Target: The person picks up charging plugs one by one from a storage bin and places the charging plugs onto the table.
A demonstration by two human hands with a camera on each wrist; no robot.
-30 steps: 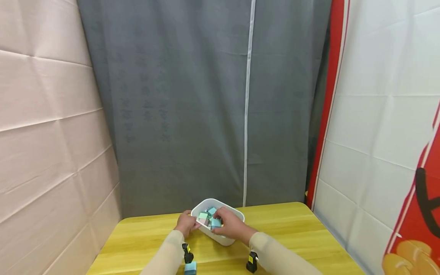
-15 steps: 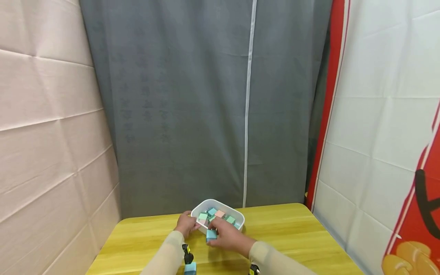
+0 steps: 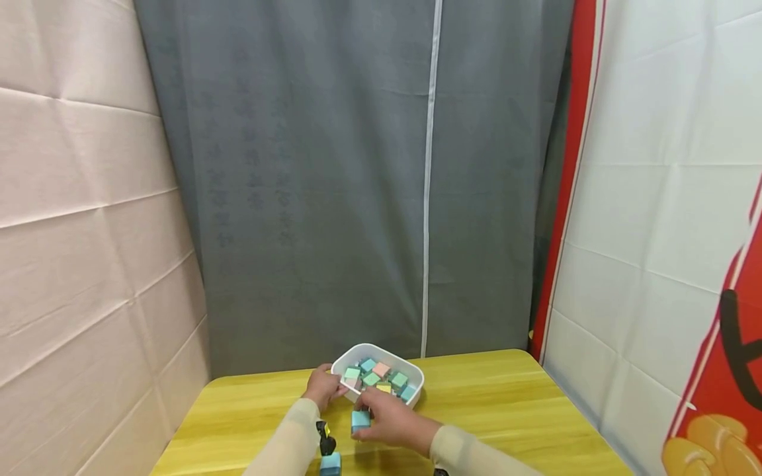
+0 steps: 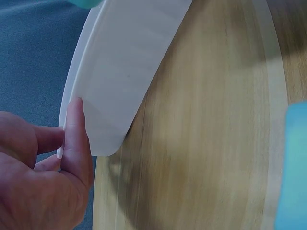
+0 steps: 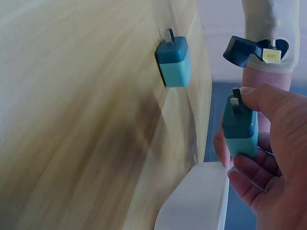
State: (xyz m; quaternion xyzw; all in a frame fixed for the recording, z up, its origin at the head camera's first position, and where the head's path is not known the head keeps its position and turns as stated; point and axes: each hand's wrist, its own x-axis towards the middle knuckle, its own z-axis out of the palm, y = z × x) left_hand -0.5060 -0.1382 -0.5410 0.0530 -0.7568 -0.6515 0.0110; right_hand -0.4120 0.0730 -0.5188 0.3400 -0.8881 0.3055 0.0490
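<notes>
My left hand (image 3: 322, 386) grips the near left rim of a white plastic bin (image 3: 415, 370), thumb and fingers on either side of the wall, as the left wrist view shows. The bin is tilted toward me and holds several two-tone charger plugs in green, pink, yellow and blue. In front of it, my right hand (image 3: 393, 421) pinches a blue charger plug (image 5: 241, 125) between thumb and fingers, above the table. Its two flat metal prongs show in the right wrist view. Another blue charger plug (image 5: 173, 62) stands on the table, prongs up.
The yellow wood-grain table (image 3: 250, 423) has its far edge against a grey curtain (image 3: 315, 198). A pale cloth wall (image 3: 101, 264) hangs at the left. A white and red printed cloth (image 3: 631, 264) hangs at the right.
My right hand has lifted the blue charger plug out of the bin and brought it toward me, down and slightly left. The left hand and bin have hardly moved.
</notes>
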